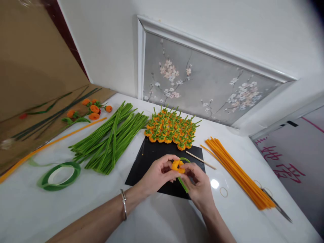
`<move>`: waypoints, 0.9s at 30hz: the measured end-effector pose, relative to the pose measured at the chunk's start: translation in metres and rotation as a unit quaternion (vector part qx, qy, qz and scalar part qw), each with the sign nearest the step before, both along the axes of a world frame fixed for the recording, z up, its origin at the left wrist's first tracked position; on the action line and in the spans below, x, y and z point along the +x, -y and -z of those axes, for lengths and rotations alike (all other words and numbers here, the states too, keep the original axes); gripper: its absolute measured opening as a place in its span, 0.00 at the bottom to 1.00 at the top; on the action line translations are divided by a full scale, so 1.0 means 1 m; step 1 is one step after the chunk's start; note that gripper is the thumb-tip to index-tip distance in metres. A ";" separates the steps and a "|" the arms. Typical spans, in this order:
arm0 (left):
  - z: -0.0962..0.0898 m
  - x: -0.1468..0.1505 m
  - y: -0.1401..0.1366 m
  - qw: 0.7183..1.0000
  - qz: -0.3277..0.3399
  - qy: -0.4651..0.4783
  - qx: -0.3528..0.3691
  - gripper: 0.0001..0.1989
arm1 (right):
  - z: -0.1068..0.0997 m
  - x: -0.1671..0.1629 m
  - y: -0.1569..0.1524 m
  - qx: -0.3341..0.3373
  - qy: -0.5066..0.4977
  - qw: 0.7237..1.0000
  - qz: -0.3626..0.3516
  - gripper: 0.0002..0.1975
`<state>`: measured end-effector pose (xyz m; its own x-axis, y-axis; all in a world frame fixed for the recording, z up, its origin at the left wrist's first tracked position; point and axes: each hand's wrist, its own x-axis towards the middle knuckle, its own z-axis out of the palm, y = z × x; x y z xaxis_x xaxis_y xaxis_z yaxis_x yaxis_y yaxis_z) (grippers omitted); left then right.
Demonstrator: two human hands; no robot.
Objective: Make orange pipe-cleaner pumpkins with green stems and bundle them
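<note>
Brown cardboard [27,44] at far left, some dark green strips lying along its lower part. Near its edge, a loose group of orange flowers [94,109] with green parts; one long orange strip [53,146] runs slantwise below them. Green tape roll [75,170] flat on the white tabletop [25,212], a tail of tape trailing from it. Next, a thick pile of fuzzy green stems [111,141], roughly parallel, a few crossing. Silver bracelet [124,204] on the left wrist. Left hand [160,172] over a black sheet [141,162], thumb and fingers pinching the left side of a small orange piece [178,166], which sits between the two hands above the sheet. Behind, at the sheet's far edge, a close-packed cluster of orange-and-green flowers [172,126], short stalks upward. Right hand [198,184] pinches the same piece from the other side; a green strip [183,185] shows below it, with a green arc above the right fingertips. Pale stick [201,160] partly across the sheet's right edge. Farther right, a thin rubber band [220,191], then a bundle of orange stems [238,172], with dark-bladed scissors [283,212] partly beneath its near end.
</note>
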<state>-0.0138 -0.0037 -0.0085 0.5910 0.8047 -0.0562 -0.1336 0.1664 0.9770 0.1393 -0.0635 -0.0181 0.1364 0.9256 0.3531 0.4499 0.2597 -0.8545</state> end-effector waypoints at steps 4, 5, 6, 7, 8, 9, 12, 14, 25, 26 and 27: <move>0.004 -0.002 -0.005 0.999 -0.001 -0.025 0.036 0.18 | -0.001 0.005 0.001 -0.007 0.058 0.998 -0.005 0.10; 0.004 -0.003 -0.006 0.999 0.001 -0.031 0.044 0.18 | -0.003 0.009 0.000 -0.009 0.072 0.997 -0.002 0.12; 0.005 -0.004 -0.007 0.998 0.005 -0.036 0.050 0.18 | -0.005 0.013 0.000 -0.005 0.086 0.996 0.007 0.13; 0.005 -0.005 -0.008 0.998 0.009 -0.041 0.054 0.18 | -0.007 0.018 0.000 0.009 0.103 0.994 0.026 0.14; 0.005 -0.006 -0.009 0.997 0.014 -0.045 0.058 0.18 | -0.008 0.022 -0.001 0.032 0.125 0.991 0.047 0.14; 0.005 -0.006 -0.009 0.997 0.019 -0.049 0.063 0.18 | -0.010 0.026 -0.002 0.059 0.147 0.985 0.066 0.13; 0.005 -0.007 -0.009 0.994 0.035 -0.065 0.080 0.18 | -0.012 0.032 -0.003 0.083 0.192 0.977 0.051 0.14; 0.005 -0.007 -0.009 0.994 0.044 -0.064 0.082 0.18 | -0.012 0.031 -0.004 0.049 0.178 0.983 0.011 0.12; -0.002 -0.006 0.000 0.967 0.029 -0.136 0.212 0.30 | -0.010 0.007 -0.004 0.044 0.129 0.990 0.043 0.04; -0.003 -0.007 0.000 0.960 0.022 -0.136 0.245 0.27 | -0.010 0.006 -0.004 0.044 0.131 0.990 0.040 0.04; -0.004 -0.007 0.001 0.953 0.020 -0.134 0.270 0.24 | -0.009 0.004 -0.004 0.042 0.134 0.989 0.038 0.04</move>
<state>-0.0211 -0.0043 -0.0040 0.6443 0.7365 0.2058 0.1296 -0.3704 0.9198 0.1437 -0.0592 -0.0087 0.0964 0.8815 0.4622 0.6783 0.2816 -0.6786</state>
